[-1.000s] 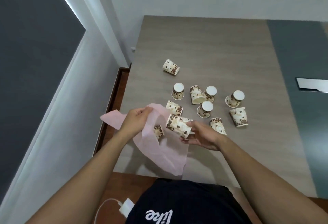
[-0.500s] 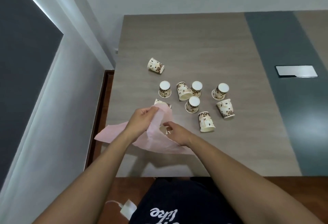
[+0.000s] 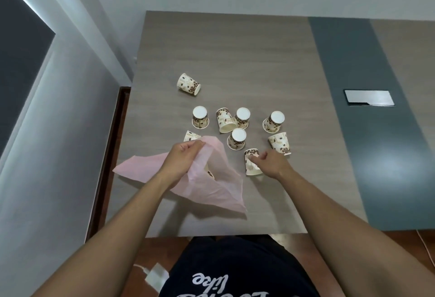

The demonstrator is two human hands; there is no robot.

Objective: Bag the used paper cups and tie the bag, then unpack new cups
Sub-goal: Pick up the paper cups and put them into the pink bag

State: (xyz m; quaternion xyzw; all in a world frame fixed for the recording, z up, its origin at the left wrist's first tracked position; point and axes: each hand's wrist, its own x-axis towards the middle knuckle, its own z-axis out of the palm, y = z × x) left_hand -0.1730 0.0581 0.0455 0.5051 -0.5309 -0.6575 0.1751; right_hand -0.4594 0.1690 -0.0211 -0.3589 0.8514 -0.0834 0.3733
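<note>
Nine loose paper cups lie on the wood-grain table (image 3: 235, 49), and at least one more shows dimly through the pink plastic bag (image 3: 211, 186) at the near left. The bagging is plainly early: most cups are still out.

The next cup to go is the tipped cup (image 3: 252, 162) lying on its side just right of the bag. Its long axis runs near-to-far, open mouth toward the person, base pointing away. The right hand (image 3: 270, 163) is on it from the right, far nearer than the left; its fingers (image 3: 255, 157) are half curled and loosely spread, touching the cup's upper side. Whether they have closed enough to grip it cannot be told; it looks like contact, not yet a lift.

The left hand (image 3: 184, 159) is closed on the bag's rim, pinching the film and holding the mouth up and open toward the right, so the opening faces the tipped cup. The move should be a short carry leftward into that mouth.

Farther off, four cups stand upside down, among them the nearest inverted cup (image 3: 237, 139), and others lie tipped, including the far cup (image 3: 188, 84) apart from the cluster. One cup (image 3: 191, 136) is partly hidden behind the left hand.
</note>
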